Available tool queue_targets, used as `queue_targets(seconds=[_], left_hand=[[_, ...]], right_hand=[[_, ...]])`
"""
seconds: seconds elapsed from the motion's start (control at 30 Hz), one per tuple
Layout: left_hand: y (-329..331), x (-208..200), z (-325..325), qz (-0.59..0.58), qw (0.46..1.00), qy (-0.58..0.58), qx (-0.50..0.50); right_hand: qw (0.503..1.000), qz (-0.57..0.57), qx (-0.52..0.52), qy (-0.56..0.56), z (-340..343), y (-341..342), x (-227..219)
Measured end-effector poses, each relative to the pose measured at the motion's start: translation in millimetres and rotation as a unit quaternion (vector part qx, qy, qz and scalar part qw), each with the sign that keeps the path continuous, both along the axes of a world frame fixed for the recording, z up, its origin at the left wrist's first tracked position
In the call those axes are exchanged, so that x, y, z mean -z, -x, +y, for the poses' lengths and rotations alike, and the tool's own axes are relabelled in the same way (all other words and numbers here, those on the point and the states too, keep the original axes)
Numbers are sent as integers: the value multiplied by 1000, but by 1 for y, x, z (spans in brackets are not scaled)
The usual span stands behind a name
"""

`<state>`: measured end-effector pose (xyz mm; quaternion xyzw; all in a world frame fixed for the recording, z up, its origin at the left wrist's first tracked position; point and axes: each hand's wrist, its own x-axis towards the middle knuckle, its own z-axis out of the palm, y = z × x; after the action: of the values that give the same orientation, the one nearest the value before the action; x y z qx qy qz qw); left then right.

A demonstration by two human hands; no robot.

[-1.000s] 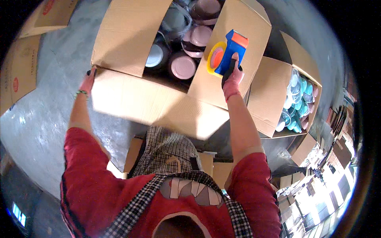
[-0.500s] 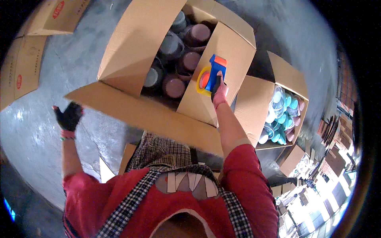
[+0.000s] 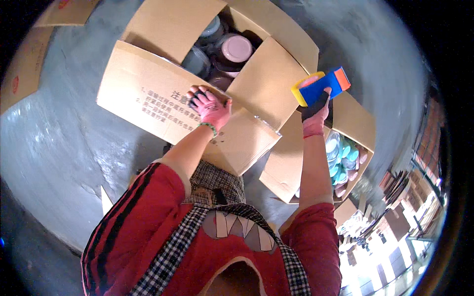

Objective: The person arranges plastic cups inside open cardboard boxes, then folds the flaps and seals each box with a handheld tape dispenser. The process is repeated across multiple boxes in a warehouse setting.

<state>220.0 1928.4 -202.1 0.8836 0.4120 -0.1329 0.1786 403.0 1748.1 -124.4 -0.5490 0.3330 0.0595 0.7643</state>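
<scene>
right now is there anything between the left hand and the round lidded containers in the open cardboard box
Partly. The left hand in its pink glove rests on the near printed flap of the open brown cardboard box, at the flap's inner edge. The round lidded containers lie just past that edge, uncovered from above. The right hand holds a blue, yellow and orange tape dispenser aside.

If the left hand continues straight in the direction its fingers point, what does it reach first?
Probably the round grey and pink lids inside the open cardboard box. The pink-gloved left hand lies on the box's front flap, fingers towards the opening; depth is unclear.
</scene>
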Motion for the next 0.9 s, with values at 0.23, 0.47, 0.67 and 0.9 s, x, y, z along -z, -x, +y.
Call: queue_targets(seconds=[0.23, 0.47, 0.67, 0.9], left_hand=[[-17, 15, -14, 27, 993, -93, -71], [-8, 40, -17, 82, 986, -120, -75], [-6, 46, -16, 77, 986, -127, -78], [-4, 44, -11, 7, 991, -101, -86]], right_hand=[[903, -65, -384, 179, -226, -121, 174], [974, 183, -126, -47, -147, -197, 205], [959, -22, -272, -70, -75, -192, 64], [895, 95, -340, -272, 2, -67, -20]])
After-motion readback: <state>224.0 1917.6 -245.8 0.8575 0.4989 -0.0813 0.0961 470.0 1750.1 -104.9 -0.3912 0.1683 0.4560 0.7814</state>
